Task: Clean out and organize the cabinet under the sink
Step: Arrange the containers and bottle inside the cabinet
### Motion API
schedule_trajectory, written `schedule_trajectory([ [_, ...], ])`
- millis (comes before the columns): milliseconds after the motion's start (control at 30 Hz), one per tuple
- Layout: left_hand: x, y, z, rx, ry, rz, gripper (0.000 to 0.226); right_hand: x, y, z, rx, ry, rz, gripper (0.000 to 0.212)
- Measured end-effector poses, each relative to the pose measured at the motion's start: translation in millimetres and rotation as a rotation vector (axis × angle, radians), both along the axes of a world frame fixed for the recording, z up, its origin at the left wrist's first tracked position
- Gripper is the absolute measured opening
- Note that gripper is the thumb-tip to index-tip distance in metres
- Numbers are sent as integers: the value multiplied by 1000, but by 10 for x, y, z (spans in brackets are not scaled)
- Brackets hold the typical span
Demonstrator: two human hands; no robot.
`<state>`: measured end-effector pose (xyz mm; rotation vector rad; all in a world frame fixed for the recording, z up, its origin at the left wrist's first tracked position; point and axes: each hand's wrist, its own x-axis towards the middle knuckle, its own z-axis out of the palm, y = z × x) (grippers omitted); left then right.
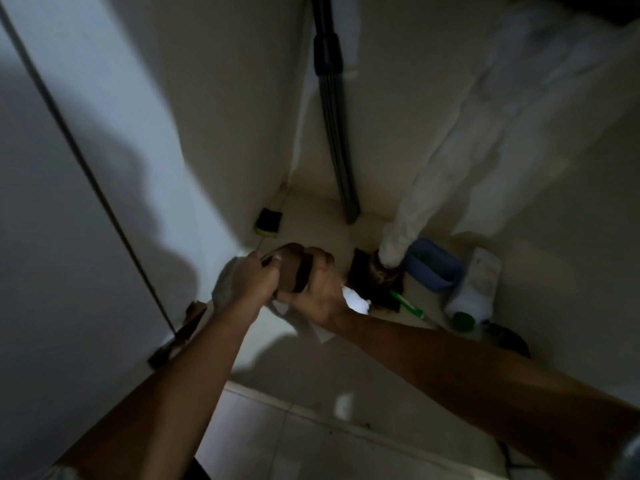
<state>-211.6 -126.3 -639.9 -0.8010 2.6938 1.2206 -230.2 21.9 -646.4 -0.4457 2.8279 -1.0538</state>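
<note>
Brown object (pixel 292 275): sits low in the cabinet, over the cabinet floor (pixel 311 216). The light is dim, so its kind cannot be told, nor whether it touches the floor.

Your left hand (pixel 251 280) grips the object's left side, fingers curled tight over its top edge, knuckles up. Your right hand (pixel 317 289) grips the right side, fingers wrapped over the top. The two hands nearly meet across the object. Both forearms are stretched forward and converge on it from the lower corners of the view, wrists roughly straight.

Just left of the object, under your left hand: pale cloth (pixel 223 284).
Just right of the object, against your right wrist: crumpled white paper (pixel 356 303).
Farther right of the object: dark brown patch (pixel 377 284) around the foot of a white wrapped pipe (pixel 467 150). A green toothbrush (pixel 407 304) lies at the patch's near edge.
Well right of the object: blue tub (pixel 433 266), then a white bottle (pixel 474 289), its green cap toward you.
Behind and left of the object: black and yellow-green sponge (pixel 268 221) at the side wall.
Behind the object: grey pipe (pixel 337 133), rising steeply.
Far left of the object: cabinet door (pixel 52 220).
Nearer you than the object: tiled floor (pixel 311 445).
</note>
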Motion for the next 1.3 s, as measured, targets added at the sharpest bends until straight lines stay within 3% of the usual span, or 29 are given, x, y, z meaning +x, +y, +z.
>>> schedule_trajectory([
  [100, 116, 48, 170, -155, -89, 13, 48, 32, -14, -6, -30, -65, 103, 115],
  [167, 183, 135, 266, -252, -97, -19, 47, 43, 39, 17, -19, -83, 151, 113],
  [367, 206, 403, 265, -316, -59, -185, 69, 185, 527, 194, 102, 190, 141, 51],
  [467, 175, 515, 180, -440, -91, -284, 81, 192, 915, 302, 277, 281, 92, 43],
  [600, 201, 583, 47, -583, 31, -315, 81, 58, 1386, 343, 490, 260, 1, 29],
  [767, 147, 713, -121, -670, 107, -438, 68, -266, 1998, 353, 651, 36, -250, 11],
  [900, 134, 726, -156, -687, 113, -440, 64, -440, 2253, 305, 749, -57, -356, 43],
  [1000, 116, 704, -209, -691, 138, -435, 64, -556, 2330, 277, 832, -110, -374, 35],
  [1300, 71, 693, -269, -707, 149, -428, 58, -666, 2366, 243, 1034, -38, -290, 25],
])
